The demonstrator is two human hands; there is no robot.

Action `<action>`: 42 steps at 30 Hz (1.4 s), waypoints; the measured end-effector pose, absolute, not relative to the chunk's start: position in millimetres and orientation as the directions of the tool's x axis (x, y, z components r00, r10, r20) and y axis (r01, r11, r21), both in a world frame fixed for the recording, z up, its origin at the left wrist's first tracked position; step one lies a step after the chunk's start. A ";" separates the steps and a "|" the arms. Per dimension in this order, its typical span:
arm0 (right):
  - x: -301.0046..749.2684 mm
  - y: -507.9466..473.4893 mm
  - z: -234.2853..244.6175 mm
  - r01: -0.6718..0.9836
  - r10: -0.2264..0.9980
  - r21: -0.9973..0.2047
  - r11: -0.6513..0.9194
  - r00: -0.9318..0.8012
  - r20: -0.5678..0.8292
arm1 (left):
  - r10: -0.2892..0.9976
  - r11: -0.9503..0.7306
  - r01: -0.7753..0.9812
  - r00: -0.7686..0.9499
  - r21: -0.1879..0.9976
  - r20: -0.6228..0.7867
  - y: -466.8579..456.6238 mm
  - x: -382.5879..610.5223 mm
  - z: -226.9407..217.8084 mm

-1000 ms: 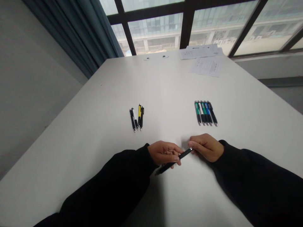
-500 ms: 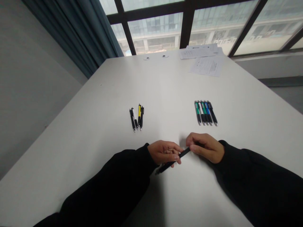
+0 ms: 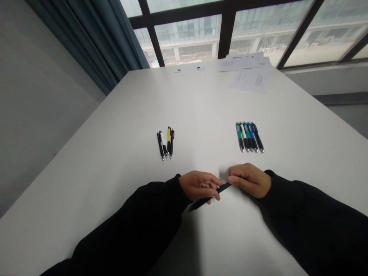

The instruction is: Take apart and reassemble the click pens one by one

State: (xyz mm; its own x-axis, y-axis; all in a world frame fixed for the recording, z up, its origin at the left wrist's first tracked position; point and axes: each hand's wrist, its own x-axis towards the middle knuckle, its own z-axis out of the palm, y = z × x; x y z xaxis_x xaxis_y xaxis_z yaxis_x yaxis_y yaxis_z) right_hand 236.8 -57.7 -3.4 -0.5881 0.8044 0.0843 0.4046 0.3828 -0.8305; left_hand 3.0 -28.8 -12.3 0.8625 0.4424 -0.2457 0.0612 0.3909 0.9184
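Both my hands hold one black pen (image 3: 222,188) just above the white table (image 3: 120,153), near its front edge. My left hand (image 3: 199,185) is closed round the pen's lower part, and the pen's dark end sticks out below it. My right hand (image 3: 250,179) pinches the pen's upper end with its fingers curled. Beyond my left hand lies a small group of pens (image 3: 166,142), black, white and yellow. Beyond my right hand lies a tidy row of pens (image 3: 249,137), green, white, blue and black.
Printed paper sheets (image 3: 250,78) lie at the table's far right, by the window. Two small round marks (image 3: 188,69) sit on the far edge. A blue curtain (image 3: 94,42) hangs at the back left. The table's left edge drops to a grey floor.
My right hand's fingers have shifted over the pen's upper end, covering its tip. My left hand and the pen have stayed almost still.
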 end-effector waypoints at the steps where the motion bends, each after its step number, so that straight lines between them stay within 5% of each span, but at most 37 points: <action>1: 236.7 -57.2 -3.8 0.412 0.801 -0.823 0.391 -0.593 0.083 | 0.442 0.394 0.061 0.862 0.917 -0.248 -29.0 3.1 -12.9; 8: 238.8 -57.0 -7.8 0.363 0.836 -0.892 0.269 -0.548 0.029 | 0.463 0.434 0.015 0.854 0.901 -0.237 -28.4 1.7 -17.0; 12: 236.0 -61.2 -10.4 0.155 0.843 -0.976 0.156 -0.536 0.050 | 0.597 0.487 -0.171 0.781 0.857 -0.183 -25.5 3.5 -16.5; 17: 228.5 -66.8 -11.6 0.127 0.856 -0.990 0.067 -0.518 -0.009 | 0.775 0.441 -0.355 0.614 0.824 -0.150 -20.3 6.4 -18.5; 22: 234.7 -60.7 -15.0 -0.051 0.934 -0.993 -0.108 -0.348 -0.084 | 0.814 0.430 -0.282 0.531 0.857 -0.234 -19.2 6.4 -16.0; 28: 238.9 -47.9 -13.0 -0.283 0.966 -0.938 -0.200 -0.218 -0.141 | 0.701 0.481 -0.073 0.631 0.874 -0.333 -26.9 10.2 -10.1; 34: 218.4 -37.0 -11.2 -0.445 0.909 -0.833 -0.328 -0.390 -0.150 | 0.651 0.454 0.052 0.663 0.890 -0.371 -30.6 17.1 -11.0; 42: 201.4 -22.8 -2.2 -0.509 0.784 -0.704 -0.496 -0.611 -0.110 | 0.672 0.411 -0.012 0.680 0.912 -0.294 -29.8 21.4 -10.6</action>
